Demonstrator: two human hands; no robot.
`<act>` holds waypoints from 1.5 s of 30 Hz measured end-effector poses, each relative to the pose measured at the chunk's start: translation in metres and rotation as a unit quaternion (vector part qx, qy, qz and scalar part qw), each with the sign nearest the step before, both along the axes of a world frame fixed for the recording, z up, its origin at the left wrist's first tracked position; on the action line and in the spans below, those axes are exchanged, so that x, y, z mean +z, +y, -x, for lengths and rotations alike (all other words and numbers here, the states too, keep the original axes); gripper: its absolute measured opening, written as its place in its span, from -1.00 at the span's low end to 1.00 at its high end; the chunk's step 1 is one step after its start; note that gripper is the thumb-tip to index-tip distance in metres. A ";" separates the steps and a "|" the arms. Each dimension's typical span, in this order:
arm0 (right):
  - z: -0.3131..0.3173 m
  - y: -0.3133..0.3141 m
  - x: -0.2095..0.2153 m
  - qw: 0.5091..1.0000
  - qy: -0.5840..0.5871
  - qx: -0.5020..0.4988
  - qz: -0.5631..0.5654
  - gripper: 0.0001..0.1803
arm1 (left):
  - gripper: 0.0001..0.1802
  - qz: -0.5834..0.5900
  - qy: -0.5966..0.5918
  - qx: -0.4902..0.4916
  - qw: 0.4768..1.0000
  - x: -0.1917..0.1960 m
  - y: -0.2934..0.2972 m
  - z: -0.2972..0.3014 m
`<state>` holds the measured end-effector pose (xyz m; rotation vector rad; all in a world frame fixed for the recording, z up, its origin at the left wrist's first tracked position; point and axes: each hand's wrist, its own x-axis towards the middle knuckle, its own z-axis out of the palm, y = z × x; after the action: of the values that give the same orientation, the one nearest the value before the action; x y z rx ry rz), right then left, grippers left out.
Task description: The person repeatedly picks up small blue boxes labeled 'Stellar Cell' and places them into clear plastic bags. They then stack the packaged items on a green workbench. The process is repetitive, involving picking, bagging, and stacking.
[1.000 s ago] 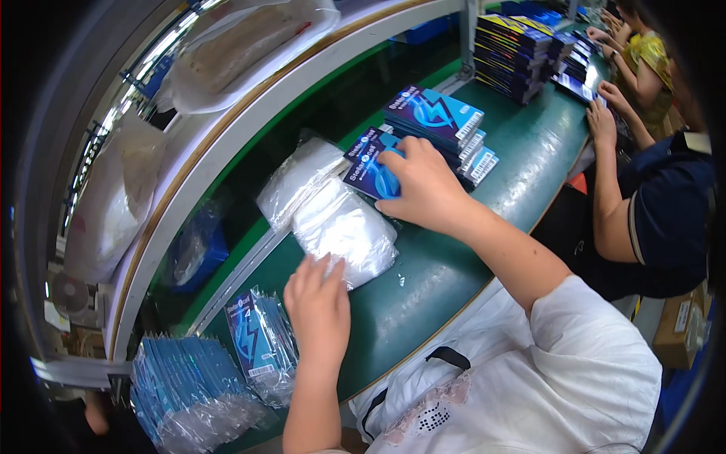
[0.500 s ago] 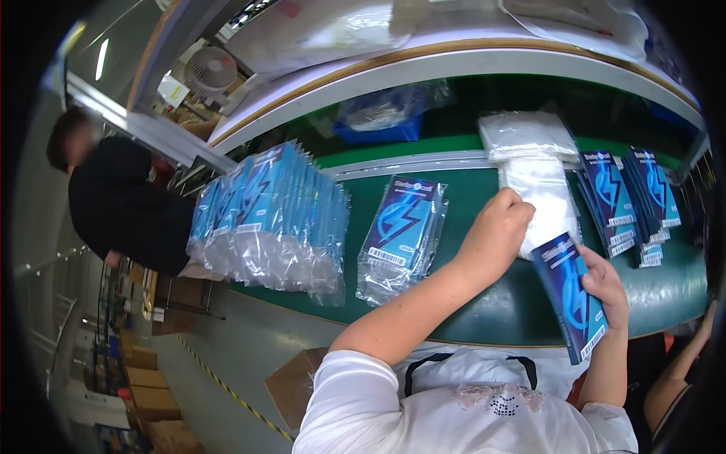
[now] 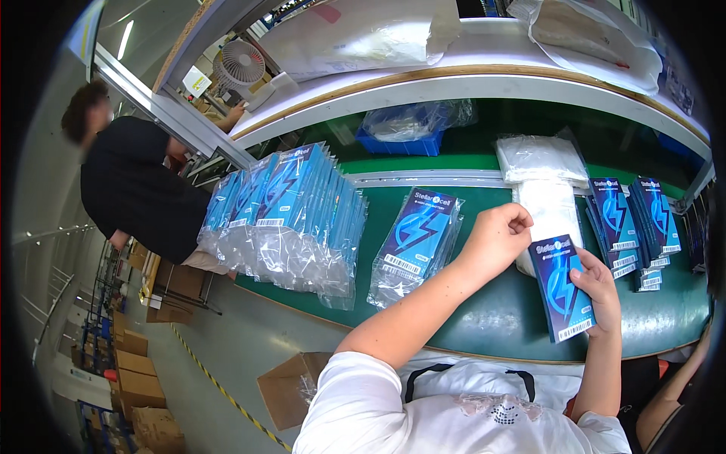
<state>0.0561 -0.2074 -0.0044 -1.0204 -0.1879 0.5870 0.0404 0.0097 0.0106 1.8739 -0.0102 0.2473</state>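
Observation:
My right hand [image 3: 597, 287] grips a flat blue box [image 3: 562, 291] with a lightning bolt and a barcode, its thumb on the front face. Curled into a pinch, my left hand [image 3: 499, 236] is at the left edge of a stack of clear plastic bags [image 3: 550, 208]; what its fingertips hold, if anything, I cannot make out. A second bundle of bags [image 3: 541, 157] lies behind that stack. To the left is a small pile of bagged blue boxes [image 3: 420, 231]. Unbagged blue boxes [image 3: 614, 216] stand in overlapping stacks at the right.
A long row of bagged boxes [image 3: 299, 216] fills the left of the green table [image 3: 484, 318]. A blue bin [image 3: 401, 140] sits below the white shelf [image 3: 499, 57]. At left stands a person in black [image 3: 140, 189]; another person's arm [image 3: 677, 386] shows at lower right. A cardboard carton [image 3: 291, 386] is on the floor.
The view has shifted, so the table appears lower. The box in my right hand is more upright and faces me more. My left hand stays pinched beside the bags.

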 end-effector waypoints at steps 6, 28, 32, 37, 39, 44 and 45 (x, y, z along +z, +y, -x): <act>0.005 0.011 -0.011 0.989 -0.020 -0.132 0.057 -0.73 | -0.90 -0.138 -0.110 -0.042 0.983 -0.001 -0.012 0.011; 0.043 0.008 0.024 0.791 -0.459 -0.366 0.174 -0.71 | -0.50 0.378 0.235 -0.333 0.831 0.009 -0.041 0.069; 0.063 0.010 0.041 0.796 -0.440 -0.344 0.232 -0.82 | -0.39 0.394 0.285 -0.283 0.827 0.014 -0.031 0.069; 0.068 0.041 0.052 0.759 -0.623 0.086 0.169 -0.62 | -0.48 0.528 0.279 -0.131 0.791 0.014 -0.029 0.080; 0.069 0.043 0.055 0.796 -0.585 0.073 0.139 -0.61 | -0.43 0.454 0.193 -0.036 0.869 0.023 -0.016 0.086; 0.041 0.010 0.051 0.816 -0.534 -0.080 0.207 -0.68 | -0.49 -0.009 -0.174 0.168 0.970 0.032 0.029 0.086; 0.031 0.002 0.048 0.803 -0.539 -0.111 0.228 -0.71 | -0.50 -0.127 -0.188 0.187 0.956 0.030 0.041 0.087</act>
<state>0.0251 -0.2049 0.0435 -1.7441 -0.9541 -0.2584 -0.0466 0.0509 0.0403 2.0481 0.0562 0.8981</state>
